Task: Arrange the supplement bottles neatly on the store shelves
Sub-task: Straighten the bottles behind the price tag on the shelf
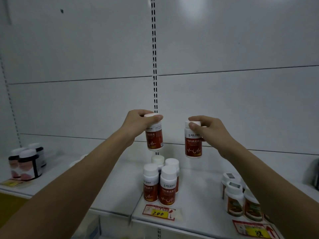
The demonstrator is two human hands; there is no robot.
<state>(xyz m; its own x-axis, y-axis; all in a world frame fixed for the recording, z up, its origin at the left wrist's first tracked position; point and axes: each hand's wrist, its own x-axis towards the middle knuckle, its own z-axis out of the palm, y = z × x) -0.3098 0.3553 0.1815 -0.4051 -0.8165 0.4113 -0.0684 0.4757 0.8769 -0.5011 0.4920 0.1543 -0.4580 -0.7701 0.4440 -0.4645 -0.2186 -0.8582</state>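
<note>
My left hand [138, 120] grips a red-labelled supplement bottle [154, 138] by its white cap, holding it in the air above the shelf. My right hand [209, 129] pinches the cap of a second red-labelled bottle [193, 145], also lifted, a little lower and to the right. Below and between them, a cluster of several matching red-labelled bottles [166, 186] with white caps stands upright on the white shelf [112, 192], behind a price tag [158, 212].
Dark-banded jars [27, 164] stand on the shelf at far left. White bottles with orange-green labels [240, 199] stand at right, above a red price tag [253, 229]. A slotted upright [154, 66] runs up the white back panel.
</note>
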